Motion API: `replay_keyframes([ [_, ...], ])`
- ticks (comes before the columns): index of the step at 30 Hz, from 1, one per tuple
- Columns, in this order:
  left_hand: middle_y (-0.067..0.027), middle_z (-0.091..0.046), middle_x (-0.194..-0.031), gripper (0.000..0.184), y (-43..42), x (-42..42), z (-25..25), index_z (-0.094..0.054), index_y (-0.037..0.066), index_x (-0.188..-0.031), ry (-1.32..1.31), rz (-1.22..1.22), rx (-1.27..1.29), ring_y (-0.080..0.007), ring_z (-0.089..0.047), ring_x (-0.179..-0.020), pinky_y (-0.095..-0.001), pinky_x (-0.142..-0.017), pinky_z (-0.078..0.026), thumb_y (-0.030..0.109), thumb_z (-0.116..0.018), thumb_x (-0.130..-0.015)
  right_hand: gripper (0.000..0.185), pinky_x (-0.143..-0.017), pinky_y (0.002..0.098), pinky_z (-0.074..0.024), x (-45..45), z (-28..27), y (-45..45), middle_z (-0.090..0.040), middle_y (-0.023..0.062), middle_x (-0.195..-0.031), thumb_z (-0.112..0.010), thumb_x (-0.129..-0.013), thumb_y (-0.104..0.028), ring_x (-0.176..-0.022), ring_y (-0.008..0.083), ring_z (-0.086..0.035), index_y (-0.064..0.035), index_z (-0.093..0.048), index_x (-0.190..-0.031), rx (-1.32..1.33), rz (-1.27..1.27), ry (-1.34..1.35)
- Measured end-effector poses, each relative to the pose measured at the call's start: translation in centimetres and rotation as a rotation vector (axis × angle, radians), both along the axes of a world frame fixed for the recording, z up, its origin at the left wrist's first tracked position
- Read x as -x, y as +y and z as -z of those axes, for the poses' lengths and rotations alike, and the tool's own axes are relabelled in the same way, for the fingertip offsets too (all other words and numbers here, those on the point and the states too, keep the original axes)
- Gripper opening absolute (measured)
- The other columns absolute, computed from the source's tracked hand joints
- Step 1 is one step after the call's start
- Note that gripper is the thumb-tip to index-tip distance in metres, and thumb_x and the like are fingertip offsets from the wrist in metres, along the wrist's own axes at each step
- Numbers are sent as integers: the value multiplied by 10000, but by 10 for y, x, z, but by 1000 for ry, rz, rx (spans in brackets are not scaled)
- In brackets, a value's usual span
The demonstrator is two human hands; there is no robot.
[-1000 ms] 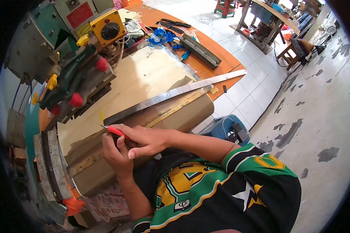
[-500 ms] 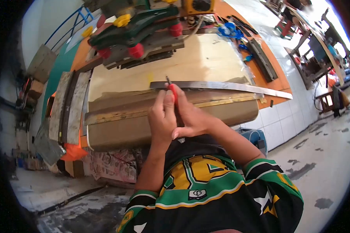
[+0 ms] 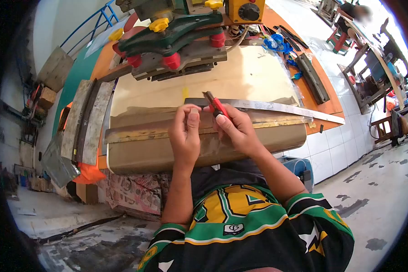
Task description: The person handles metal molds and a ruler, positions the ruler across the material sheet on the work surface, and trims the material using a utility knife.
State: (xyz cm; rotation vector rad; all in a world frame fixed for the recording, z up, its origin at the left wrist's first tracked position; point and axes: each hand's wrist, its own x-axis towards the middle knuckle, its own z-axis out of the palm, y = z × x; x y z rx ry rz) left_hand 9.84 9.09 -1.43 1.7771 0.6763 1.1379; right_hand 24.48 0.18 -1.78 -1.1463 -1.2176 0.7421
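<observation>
Red cutter (image 3: 219,108): gripped in my right hand (image 3: 240,132), at 2 o'clock from my left hand (image 3: 185,136); long axis 5 to 11 o'clock, blade toward 11.
Right hand: fingers and thumb closed on the cutter's handle.
Left hand: fingertips near the cutter, curled in to the thumb; any small item pinched there I cannot make out.
Metal strip (image 3: 267,105): just beyond my right hand, at 1 o'clock, lying roughly 9 to 3.

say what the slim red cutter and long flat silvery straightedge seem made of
Slim red cutter: handle probably smooth plastic, from its bright colour; dark tip likely metal, though unclear. Long flat silvery straightedge: likely metal, satin finish, from its grey sheen.
</observation>
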Motion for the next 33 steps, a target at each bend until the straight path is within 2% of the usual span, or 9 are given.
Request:
replay_keyframes([
  [2, 18, -592, -931, 235, 1, 3, -7, -649, 39, -1163, -161, 60, 214, -78, -529, -829, -229, -734, -440, 235, -557, -1072, 381, -612, 254, -463, 1, 0, 0, -615, 38, -802, -538, -1070, -300, -667, 101, -576, -21, -593, -1322, 20, -17, 115],
  [9, 20, -577, -928, 262, 6, -6, -23, -651, 24, -1122, -291, 166, 330, -36, -462, -740, -195, -655, -379, 271, -608, -1048, 384, -513, 232, -407, 4, -3, -2, -554, -13, -687, -508, -1086, -309, -540, 62, -492, -4, -589, -1306, 41, -214, 264],
  [11, 8, -619, -976, 149, 9, -4, -18, -625, 19, -1034, -303, 169, 324, -60, -557, -873, -221, -760, -463, 164, -655, -1021, 385, -511, 234, -409, 4, -3, -3, -550, -17, -680, -508, -1086, -311, -537, 63, -494, 2, -590, -1295, 55, -221, 248],
  [17, 8, -600, -929, 93, 11, -2, -8, -618, 22, -982, -208, -42, 21, -59, -556, -839, -231, -752, -476, 105, -647, -1012, 337, -553, 250, -443, 3, -4, -2, -559, -5, -677, -551, -1068, -299, -604, 69, -557, -14, -605, -1240, 142, -191, 103],
  [19, 10, -590, -899, 73, 5, -3, -9, -617, 18, -979, -312, -42, 101, -58, -555, -826, -230, -746, -475, 79, -647, -1005, 311, -581, 291, -467, 3, 0, 0, -579, 24, -696, -585, -1048, -290, -638, 98, -590, -27, -611, -1211, 98, -139, -44],
  [21, 44, -578, -856, 115, 1, -4, -7, -621, 57, -998, -333, -84, 84, -30, -464, -695, -200, -608, -376, 167, -654, -1011, 300, -630, 359, -488, 6, -3, -2, -588, 117, -722, -602, -1029, -284, -646, 238, -616, -24, -599, -1179, 53, -90, -153],
  [23, 37, -569, -838, 132, 5, 1, 5, -608, 69, -962, -427, -164, 182, -33, -447, -657, -199, -573, -351, 184, -652, -1011, 320, -593, 289, -490, 2, 6, -2, -610, 29, -752, -580, -1052, -274, -632, 110, -593, -20, -593, -1246, 37, -94, -300],
  [27, 14, -567, -809, 152, 7, 10, 1, -583, 55, -951, -492, -178, 219, -35, -440, -663, -203, -576, -345, 174, -609, -1041, 315, -620, 298, -509, 3, 7, 0, -629, 37, -798, -572, -1055, -277, -660, 119, -611, -25, -590, -1243, -66, -62, -258],
  [33, 31, -556, -783, 191, -15, 6, 16, -566, 77, -905, -209, -25, 293, -23, -444, -665, -194, -592, -360, 197, -611, -1046, 334, -566, 267, -471, 4, 11, 0, -594, 18, -792, -513, -1078, -312, -595, 97, -548, -30, -559, -1252, -118, 44, -51],
])
